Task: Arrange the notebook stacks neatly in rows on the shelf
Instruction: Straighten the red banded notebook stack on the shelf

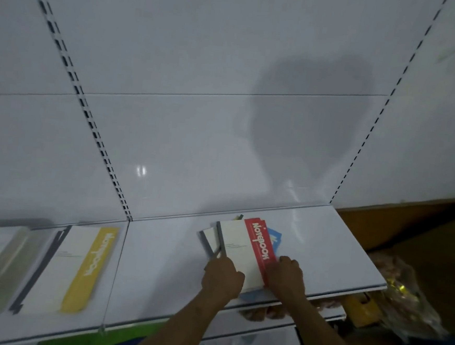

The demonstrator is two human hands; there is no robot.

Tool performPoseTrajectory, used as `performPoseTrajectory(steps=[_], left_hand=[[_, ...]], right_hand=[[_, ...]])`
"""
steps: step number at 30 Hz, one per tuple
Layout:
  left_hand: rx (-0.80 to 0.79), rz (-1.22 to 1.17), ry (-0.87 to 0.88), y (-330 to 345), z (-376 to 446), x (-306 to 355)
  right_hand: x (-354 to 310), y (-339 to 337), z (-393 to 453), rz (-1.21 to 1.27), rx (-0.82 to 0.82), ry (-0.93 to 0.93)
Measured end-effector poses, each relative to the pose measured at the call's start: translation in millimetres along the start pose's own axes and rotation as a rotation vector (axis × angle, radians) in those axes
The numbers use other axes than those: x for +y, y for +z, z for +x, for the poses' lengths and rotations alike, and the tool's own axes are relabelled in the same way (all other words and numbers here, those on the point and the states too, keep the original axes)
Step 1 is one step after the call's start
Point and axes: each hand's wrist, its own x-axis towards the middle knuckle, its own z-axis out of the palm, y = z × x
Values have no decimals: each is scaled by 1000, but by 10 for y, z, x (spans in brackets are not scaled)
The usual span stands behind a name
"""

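Both hands, the left hand (222, 276) and right hand (286, 277), are gripping the near end of the fanned notebook stack (244, 251) lying on the shelf (159, 262), risking lower notebooks slipping out if squared unevenly.

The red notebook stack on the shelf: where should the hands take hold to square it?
Take the red notebook stack by its two long edges, coming from the near shelf edge. It lies flat and fanned, lengthwise away from the person, so squeezing inward aligns it.
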Motion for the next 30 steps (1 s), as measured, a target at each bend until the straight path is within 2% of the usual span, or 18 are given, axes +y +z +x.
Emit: performPoseTrajectory(steps=[4,7,11,14,17,22,25,27,30], left_hand=[[25,-10,-152,190,-1,130],[65,-52,-219,213,-30,171],[90,-180,-278,223,-44,135],[108,-350,-276,134,-52,63],[132,-597,-290,-93,-140,-94],[337,-699,-291,-710,-500,-858],[466,-740,-203,-1210,-919,-1500],[591,-719,-167,-1557,-1317,-2008],[794,-684,-190,-2076,-1997,-2790]], right_hand=[[58,21,29,-9,-68,-34],[67,41,-5,-46,-34,-14],[0,58,-72,291,-1,-42],[-75,30,-127,453,0,-201],[-291,14,-192,566,-97,-332],[-985,316,-600,706,-203,-421],[-1573,729,-1063,621,-245,-561],[-2053,1083,-1512,554,-331,-643],[-2765,1634,-2288,492,-451,-749]])
